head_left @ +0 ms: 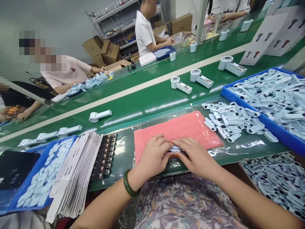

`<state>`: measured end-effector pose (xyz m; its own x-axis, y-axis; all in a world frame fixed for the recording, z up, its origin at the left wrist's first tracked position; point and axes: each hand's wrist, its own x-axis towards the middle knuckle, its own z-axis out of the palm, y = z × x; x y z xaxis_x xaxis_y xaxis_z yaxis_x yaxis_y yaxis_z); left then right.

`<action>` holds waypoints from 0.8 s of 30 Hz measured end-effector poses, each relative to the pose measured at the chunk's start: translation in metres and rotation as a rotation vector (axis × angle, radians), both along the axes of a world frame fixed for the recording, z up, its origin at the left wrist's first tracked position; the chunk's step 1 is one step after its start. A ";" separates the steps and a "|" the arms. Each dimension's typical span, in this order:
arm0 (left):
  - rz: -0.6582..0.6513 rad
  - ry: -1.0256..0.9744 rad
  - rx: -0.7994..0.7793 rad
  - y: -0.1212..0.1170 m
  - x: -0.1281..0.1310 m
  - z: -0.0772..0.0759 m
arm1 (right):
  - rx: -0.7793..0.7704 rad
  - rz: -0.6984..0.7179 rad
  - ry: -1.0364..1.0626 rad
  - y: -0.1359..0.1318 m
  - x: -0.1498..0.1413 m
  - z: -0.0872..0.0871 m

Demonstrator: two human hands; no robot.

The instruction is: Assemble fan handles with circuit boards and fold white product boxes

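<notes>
Above a red mat (164,127), my left hand (153,156) and my right hand (196,154) meet fingertip to fingertip. Both are closed on a small pale plastic piece (175,149), mostly covered by the fingers, so its exact kind does not show. A green bangle (130,183) circles my left wrist. Right of the mat lies a loose pile of pale blue plastic handle pieces (234,119), many with a dark oval. To the left of the mat stand rows of small circuit boards (105,156) beside a stack of folded white cartons (76,171).
A large blue tray (267,125) of similar pieces sits at right, with a blue bin (14,206) at left. Along the green conveyor belt (133,101) stand several small handled devices, such as this white one (201,78). Co-workers (145,31) sit across the belt.
</notes>
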<state>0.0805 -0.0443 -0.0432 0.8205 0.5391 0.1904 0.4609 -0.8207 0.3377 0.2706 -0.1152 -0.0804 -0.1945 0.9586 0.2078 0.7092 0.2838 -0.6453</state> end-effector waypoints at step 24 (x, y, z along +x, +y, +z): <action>0.289 0.449 0.263 0.302 0.018 0.010 | 0.112 -0.685 -0.635 0.099 0.143 0.005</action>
